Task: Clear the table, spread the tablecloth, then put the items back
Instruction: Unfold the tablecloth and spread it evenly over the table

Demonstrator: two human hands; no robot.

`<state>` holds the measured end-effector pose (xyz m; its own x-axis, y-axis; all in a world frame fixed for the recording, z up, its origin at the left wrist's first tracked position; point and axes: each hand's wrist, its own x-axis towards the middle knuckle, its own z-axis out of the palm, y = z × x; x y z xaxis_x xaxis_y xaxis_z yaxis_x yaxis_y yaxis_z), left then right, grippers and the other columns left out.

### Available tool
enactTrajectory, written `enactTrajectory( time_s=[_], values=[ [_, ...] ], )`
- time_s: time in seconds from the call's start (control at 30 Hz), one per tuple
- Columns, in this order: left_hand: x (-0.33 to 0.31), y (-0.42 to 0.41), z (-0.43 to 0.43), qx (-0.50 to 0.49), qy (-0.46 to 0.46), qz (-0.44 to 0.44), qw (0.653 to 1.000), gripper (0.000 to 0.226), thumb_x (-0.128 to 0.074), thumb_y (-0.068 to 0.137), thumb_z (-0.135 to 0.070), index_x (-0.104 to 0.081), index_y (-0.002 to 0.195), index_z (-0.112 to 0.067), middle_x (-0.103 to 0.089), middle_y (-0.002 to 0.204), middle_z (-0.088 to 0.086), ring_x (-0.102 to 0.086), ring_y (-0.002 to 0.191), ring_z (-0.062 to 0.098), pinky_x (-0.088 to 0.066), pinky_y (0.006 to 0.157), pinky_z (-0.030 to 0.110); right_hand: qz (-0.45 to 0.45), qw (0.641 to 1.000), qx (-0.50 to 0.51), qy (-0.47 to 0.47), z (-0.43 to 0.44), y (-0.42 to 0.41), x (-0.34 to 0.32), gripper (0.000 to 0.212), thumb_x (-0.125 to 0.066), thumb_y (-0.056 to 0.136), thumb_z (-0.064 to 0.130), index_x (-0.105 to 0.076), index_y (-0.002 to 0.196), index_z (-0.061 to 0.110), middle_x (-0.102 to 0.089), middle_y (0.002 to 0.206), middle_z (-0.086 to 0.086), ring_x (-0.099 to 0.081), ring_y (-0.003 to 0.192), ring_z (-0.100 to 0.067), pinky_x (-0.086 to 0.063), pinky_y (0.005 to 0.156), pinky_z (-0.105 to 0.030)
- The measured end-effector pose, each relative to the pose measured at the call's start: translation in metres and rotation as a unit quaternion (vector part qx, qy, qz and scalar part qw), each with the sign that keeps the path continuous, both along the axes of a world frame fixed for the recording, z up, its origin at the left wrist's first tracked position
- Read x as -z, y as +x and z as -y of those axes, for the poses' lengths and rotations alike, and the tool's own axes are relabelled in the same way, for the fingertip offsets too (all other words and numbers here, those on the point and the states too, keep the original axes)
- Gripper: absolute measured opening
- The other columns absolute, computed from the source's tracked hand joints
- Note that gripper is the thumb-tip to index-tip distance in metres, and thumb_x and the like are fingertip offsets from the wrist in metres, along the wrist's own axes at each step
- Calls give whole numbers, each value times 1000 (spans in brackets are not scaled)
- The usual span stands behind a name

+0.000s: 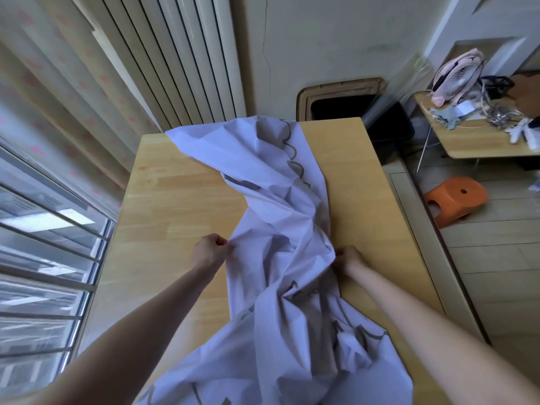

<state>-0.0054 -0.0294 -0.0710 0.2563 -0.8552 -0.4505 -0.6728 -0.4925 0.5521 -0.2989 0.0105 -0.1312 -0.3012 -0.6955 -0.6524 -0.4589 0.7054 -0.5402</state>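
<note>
Nothing here can be read. The grey marks printed on the tablecloth (280, 200) are lost in its folds, too crumpled to make out.

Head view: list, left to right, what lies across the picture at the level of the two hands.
window → left hand → tablecloth → right hand → orange stool, slightly farther back.
</note>
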Motion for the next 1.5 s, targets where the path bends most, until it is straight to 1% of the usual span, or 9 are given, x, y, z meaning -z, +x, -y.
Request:
enactTrajectory(
  time_s=[0.1, 0.27, 0.37, 0.6, 0.87, 1.03, 1.13, 1.23, 1.5],
  values=[
    [3, 6, 1, 9, 16, 23, 1000, 10, -67, 81, -27, -66, 81, -17, -68, 86, 9, -60, 84, 29, -34, 60, 27, 102, 992, 71, 7, -10, 5, -12, 10, -52, 91, 2, -58, 83, -1, -55, 65, -11, -53, 53, -19, -42, 36, -16],
    [3, 10, 3, 17, 14, 26, 999, 11, -68, 80, -27, -65, 76, -17, -69, 89, 9, -62, 88, 30, -36, 62, 27, 202, 972, 122, -9, -22, -5, -26, 14, -66, 86, 2, -56, 93, 9, -61, 71, -10, -54, 48, -17, -45, 37, -20],
    [1, 14, 4, 21, 6, 42, 999, 9, -67, 81, -25, -64, 78, -18, -69, 91, 9, -62, 90, 29, -38, 64, 26, 146, 979, 139, -17, -19, -15, -21, 23, -71, 79, -5, -59, 97, 5, -59, 65, -12, -47, 34, -12, -39, 32, -18],
    [-10, 57, 12, -10, -12, 108, 994, 9, -68, 82, -24, -70, 86, -17, -70, 98, 12, -62, 97, 31, -44, 73, 30, -28, 984, 157, -76, -16, -69, -33, 26, -76, 72, -2, -60, 57, 12, -50, 32, 2, -46, 23, -7, -41, 31, -13],
    [-35, 130, 18, -39, -46, 178, 982, 11, -68, 82, -18, -72, 89, -11, -69, 101, 18, -60, 100, 36, -46, 76, 34, -173, 968, 132, -122, -18, -141, -57, 27, -76, 74, 6, -61, 57, 20, -65, 64, -14, -63, 49, -30, -49, 50, -30],
    [-57, 153, 30, -50, -67, 205, 975, 10, -70, 80, -23, -71, 85, -14, -68, 100, 18, -59, 100, 38, -46, 78, 37, -248, 950, 116, -152, -6, -170, -79, 28, -72, 76, 6, -61, 56, 22, -60, 44, 7, -61, 49, -6, -45, 47, -16],
    [-66, 147, 35, -36, -89, 211, 973, 9, -69, 81, -24, -68, 80, -15, -68, 96, 19, -60, 97, 38, -46, 77, 36, -299, 937, 74, -165, 5, -166, -89, 7, -67, 79, 2, -72, 78, 6, -72, 80, -15, -63, 87, -37, -50, 75, -36],
    [-70, 130, 36, 1, -111, 208, 972, 8, -69, 81, -22, -66, 77, -16, -69, 94, 20, -60, 95, 38, -45, 77, 37, -329, 935, -1, -133, 13, -154, -84, 15, -61, 81, -1, -70, 93, 2, -65, 100, -26, -59, 96, -43, -49, 81, -41],
    [-72, 91, 31, 78, -145, 200, 966, 9, -69, 79, -18, -67, 80, -10, -69, 93, 17, -60, 94, 35, -40, 75, 34, -173, 919, -299, -193, 33, 5, -76, 55, -76, 75, 23, -56, 125, 18, -52, 123, -10, -48, 120, -28, -40, 99, -37]
  ],
)
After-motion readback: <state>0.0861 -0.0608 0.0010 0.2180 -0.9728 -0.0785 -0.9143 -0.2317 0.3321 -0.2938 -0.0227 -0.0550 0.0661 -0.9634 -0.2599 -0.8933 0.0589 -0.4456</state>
